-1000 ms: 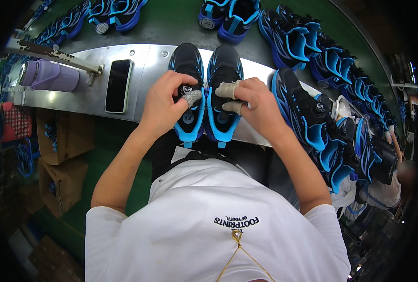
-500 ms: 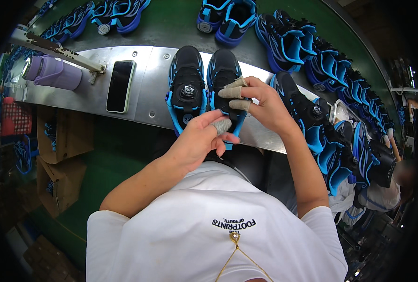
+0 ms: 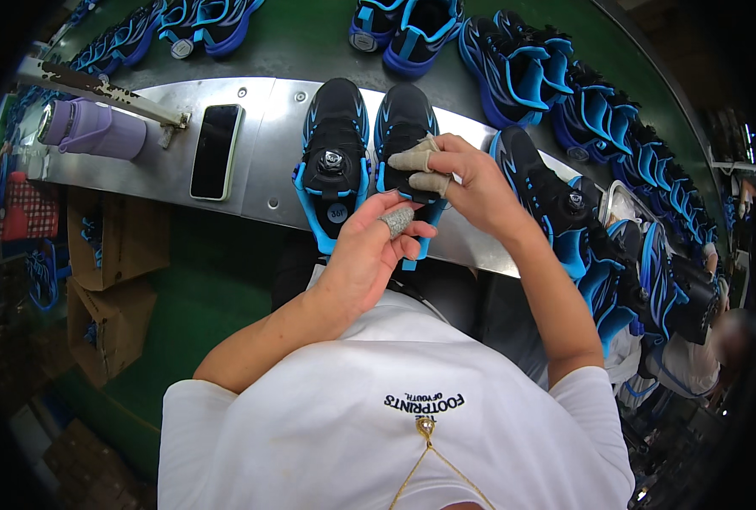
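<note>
Two black-and-blue sneakers stand side by side on the metal table edge in front of me, toes pointing away. The left sneaker point(image 3: 334, 127) has a round dial on its tongue and a round tag inside its opening. Both my hands are at the right sneaker point(image 3: 405, 112). My left hand point(image 3: 376, 240) pinches at its tongue and collar, with a grey wrap on one finger. My right hand point(image 3: 471, 183) has beige finger covers, and its fingertips press together on the upper by the tongue. What lies under the fingertips is hidden.
A phone point(image 3: 216, 153) and a lilac bottle point(image 3: 106, 129) lie to the left beside a worn metal bar point(image 3: 97, 85). More sneakers point(image 3: 527, 170) line the right side and the green belt point(image 3: 310, 34). Cardboard boxes point(image 3: 114, 323) stand below left. Another person point(image 3: 693, 357) sits far right.
My right fingertips have shifted slightly down and left on the right sneaker's upper. My left hand stays at the collar, its fingers a little more curled.
</note>
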Tool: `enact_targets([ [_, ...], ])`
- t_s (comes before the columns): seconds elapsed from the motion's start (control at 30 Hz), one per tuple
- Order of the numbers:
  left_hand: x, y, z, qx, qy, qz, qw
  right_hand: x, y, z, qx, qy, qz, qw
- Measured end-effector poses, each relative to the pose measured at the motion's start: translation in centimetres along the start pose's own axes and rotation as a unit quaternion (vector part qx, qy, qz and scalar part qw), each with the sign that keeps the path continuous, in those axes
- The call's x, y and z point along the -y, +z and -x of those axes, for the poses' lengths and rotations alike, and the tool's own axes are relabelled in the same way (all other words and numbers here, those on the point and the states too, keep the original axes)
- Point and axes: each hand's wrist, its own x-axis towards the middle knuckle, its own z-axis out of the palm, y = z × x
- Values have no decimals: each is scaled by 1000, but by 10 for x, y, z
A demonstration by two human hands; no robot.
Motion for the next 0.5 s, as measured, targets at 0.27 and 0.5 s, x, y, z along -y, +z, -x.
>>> enact_targets([
  [0.27,2,3,-8,-43,12,-13,999,7,1,0,-58,-13,109,992],
  [0.5,9,6,-5,-63,45,-46,996,8,-6,3,-13,10,65,998],
])
